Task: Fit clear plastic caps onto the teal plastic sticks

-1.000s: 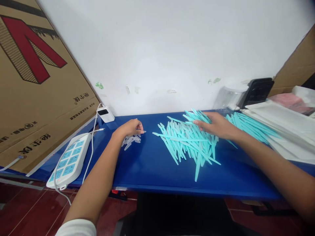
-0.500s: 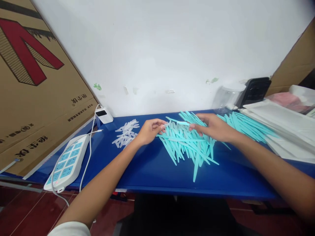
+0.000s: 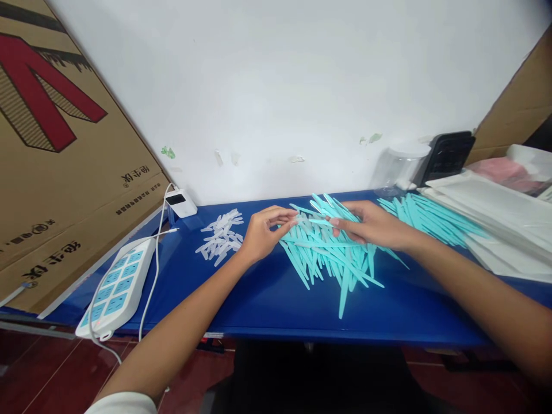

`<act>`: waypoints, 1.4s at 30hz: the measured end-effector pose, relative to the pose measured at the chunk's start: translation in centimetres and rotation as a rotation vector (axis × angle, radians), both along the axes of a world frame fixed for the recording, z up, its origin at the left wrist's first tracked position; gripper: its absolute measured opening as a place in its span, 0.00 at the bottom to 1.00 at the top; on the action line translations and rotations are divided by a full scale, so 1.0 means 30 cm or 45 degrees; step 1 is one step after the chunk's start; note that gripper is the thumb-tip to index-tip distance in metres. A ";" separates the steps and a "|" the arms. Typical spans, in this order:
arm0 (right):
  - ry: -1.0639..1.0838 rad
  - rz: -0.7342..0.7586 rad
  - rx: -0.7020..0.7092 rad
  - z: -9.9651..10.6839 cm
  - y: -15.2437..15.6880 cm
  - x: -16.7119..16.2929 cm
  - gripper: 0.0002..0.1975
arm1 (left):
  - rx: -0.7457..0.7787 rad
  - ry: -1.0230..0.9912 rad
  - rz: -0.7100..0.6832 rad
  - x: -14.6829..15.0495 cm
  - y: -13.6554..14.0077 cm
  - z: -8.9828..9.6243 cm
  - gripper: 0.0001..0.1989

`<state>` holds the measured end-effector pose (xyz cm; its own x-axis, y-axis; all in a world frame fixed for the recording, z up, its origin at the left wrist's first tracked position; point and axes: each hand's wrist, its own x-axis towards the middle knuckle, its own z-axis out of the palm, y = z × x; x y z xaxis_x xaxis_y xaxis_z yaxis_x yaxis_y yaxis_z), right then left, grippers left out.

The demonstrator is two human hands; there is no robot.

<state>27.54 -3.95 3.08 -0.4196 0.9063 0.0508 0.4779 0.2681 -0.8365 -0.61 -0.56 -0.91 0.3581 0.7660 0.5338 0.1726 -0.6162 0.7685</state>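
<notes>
My left hand is at the left edge of a heap of slim turquoise sticks that look like eyebrow razors. Its thumb and fingers pinch what seems to be a small translucent cap, partly hidden and blurred. My right hand, over the heap's right side, grips one turquoise razor between thumb and fingers, its tip pointing left toward the cap. More razors fan out behind that hand. Left of my left hand lies a pile of translucent caps.
A second stack of turquoise razors lies right, beside white packets. Behind stand a clear jar and a black device. At left are a power strip, a white box with a screen and a big carton.
The razor in my right hand has tilted, and its bright glint is gone. My left fingers have shifted slightly right and their grip looks looser.
</notes>
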 end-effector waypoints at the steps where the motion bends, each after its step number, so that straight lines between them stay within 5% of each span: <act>1: 0.000 -0.005 -0.022 0.001 -0.001 0.000 0.23 | 0.004 -0.020 0.002 0.002 -0.004 0.002 0.13; 21: 0.076 0.044 -0.167 -0.006 0.004 0.005 0.24 | 0.315 -0.014 0.187 0.014 -0.049 0.018 0.05; 32: 0.108 0.148 -0.303 -0.012 -0.010 -0.003 0.25 | 0.447 0.099 0.020 0.027 -0.091 0.026 0.07; 42: 0.238 0.332 -0.437 -0.014 -0.015 -0.009 0.22 | 0.310 0.013 -0.109 0.054 -0.146 0.057 0.03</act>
<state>27.26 -4.38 2.67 -0.6476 0.7496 -0.1368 0.2639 0.0522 -0.9631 1.00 -4.94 0.81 0.4223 0.5820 0.6949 0.1187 -0.7955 0.5942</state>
